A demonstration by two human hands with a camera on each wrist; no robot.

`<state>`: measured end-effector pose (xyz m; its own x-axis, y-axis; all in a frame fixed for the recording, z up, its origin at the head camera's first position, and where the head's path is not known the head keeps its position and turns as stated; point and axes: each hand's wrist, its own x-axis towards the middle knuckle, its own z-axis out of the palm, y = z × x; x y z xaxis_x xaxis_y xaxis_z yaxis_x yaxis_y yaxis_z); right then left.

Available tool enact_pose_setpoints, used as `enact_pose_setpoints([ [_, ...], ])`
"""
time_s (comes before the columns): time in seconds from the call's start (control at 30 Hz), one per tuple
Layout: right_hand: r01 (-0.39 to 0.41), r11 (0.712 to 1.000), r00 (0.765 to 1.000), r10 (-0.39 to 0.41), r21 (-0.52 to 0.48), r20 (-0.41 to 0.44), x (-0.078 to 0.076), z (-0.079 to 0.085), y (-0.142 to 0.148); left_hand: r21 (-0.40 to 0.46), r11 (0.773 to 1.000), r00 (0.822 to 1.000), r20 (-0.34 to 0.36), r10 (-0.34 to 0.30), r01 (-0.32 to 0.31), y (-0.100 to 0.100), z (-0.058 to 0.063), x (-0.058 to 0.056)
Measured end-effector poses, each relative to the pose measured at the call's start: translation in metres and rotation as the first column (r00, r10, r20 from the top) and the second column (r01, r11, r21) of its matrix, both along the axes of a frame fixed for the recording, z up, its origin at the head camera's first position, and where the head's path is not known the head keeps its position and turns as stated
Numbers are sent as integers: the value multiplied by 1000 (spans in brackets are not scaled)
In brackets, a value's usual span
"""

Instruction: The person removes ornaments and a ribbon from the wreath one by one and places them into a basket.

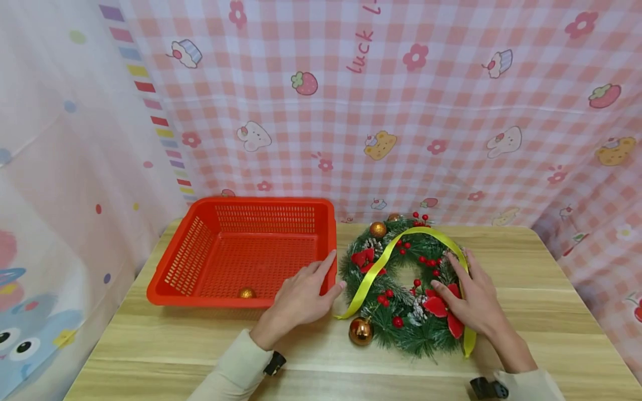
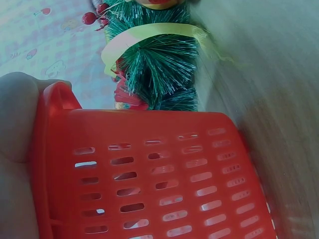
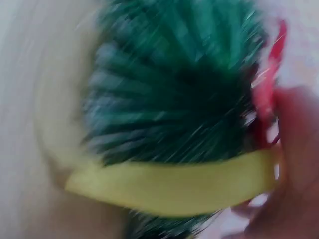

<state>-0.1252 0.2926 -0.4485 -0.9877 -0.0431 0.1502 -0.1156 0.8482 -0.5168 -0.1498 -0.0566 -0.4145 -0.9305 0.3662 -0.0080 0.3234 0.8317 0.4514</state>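
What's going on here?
A person's right hand rests on a round green artificial wreath, with a shiny yellow ribbon draped across it. Their left hand is at the rim of a red rectangular plastic basket holding a small gold ball. A shiny copper-coloured ball sits at the wreath's near edge.

One basket (image 1: 210, 301), one wreath (image 1: 426, 337), one left hand (image 1: 303, 295), one right hand (image 1: 478, 301).
From here I make it four baubles (image 1: 361, 331): one in the basket at six o'clock, three about the wreath, at eleven, just short of twelve, and between seven and eight. Two red flowers (image 1: 435, 305) sit near ten and four o'clock, and at least two pine cones (image 1: 417, 313) show, past ten and before six. One yellow ribbon (image 1: 371, 275); two black wrist devices (image 1: 275, 363); one wooden table (image 1: 376, 373). The red berries (image 1: 398, 321) crowd too closely for me to count.
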Motion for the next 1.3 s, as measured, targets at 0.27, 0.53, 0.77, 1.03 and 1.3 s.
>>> enact_pose_setpoints([
  [0.27, 140, 989, 985, -135, 38, -109, 20, 16, -47, -19, 1000, 1000, 13, 12, -11, 1, -1, -1],
  [0.53, 206, 973, 978, -202, 100, -55, 16, -5, -65, -30, 999, 999, 28, 16, -15, 3, -1, 0],
  [0.77, 189, 972, 982, -182, 142, -55, 11, -11, -58, -51, 999, 1000, 8, 18, -18, 4, 0, 0],
  [1.03, 120, 974, 993, -115, 190, -41, 6, -12, -42, -52, 998, 1000, 17, 25, -24, 4, -1, 0],
  [1.3, 79, 978, 996, -69, 195, -57, 0, -14, -35, -43, 999, 999, 25, 29, -28, 2, -2, -1],
])
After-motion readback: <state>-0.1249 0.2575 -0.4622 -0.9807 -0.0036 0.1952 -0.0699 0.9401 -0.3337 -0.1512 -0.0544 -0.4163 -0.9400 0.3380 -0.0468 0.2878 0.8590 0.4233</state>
